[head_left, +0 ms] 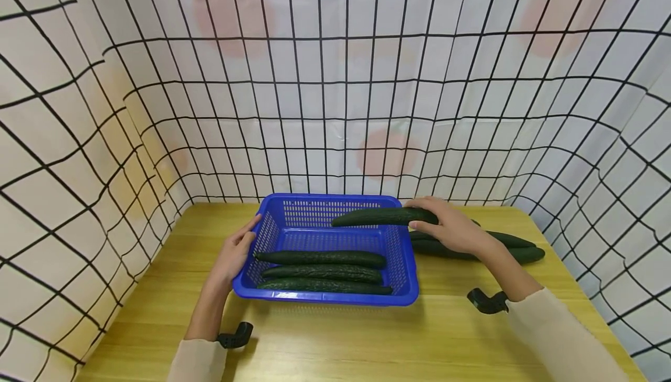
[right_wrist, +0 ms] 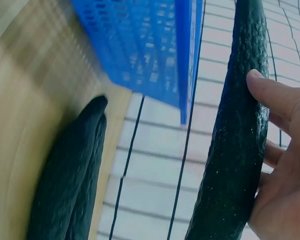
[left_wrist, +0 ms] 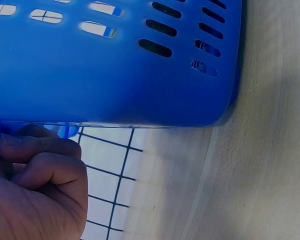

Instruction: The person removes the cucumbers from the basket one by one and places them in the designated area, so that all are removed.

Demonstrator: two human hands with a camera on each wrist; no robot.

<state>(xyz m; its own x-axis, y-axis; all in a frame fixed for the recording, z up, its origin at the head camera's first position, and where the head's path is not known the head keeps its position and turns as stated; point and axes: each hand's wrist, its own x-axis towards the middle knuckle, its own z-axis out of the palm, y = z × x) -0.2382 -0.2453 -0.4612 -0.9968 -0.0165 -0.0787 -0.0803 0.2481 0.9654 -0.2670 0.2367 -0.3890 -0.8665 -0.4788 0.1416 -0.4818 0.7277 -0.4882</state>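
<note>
My right hand [head_left: 452,229] grips a dark green cucumber [head_left: 374,216] near one end, thumb on the near side. Its other end reaches over the back right part of a blue plastic basket [head_left: 335,297]. In the right wrist view the thumb presses on the bumpy skin of this cucumber [right_wrist: 230,135]. At the basket's left rim, my left hand [head_left: 233,257] holds on, its fingers curled at the edge in the left wrist view. Inside the basket, three cucumbers [head_left: 322,272] lie side by side along the front.
Right of the basket, several more cucumbers [head_left: 526,254] lie on the wooden table [head_left: 461,335], partly hidden behind my right hand and forearm. A black wire grid [head_left: 346,83] over white printed sheeting encloses the back and both sides. Each wrist carries a small black device [head_left: 487,301].
</note>
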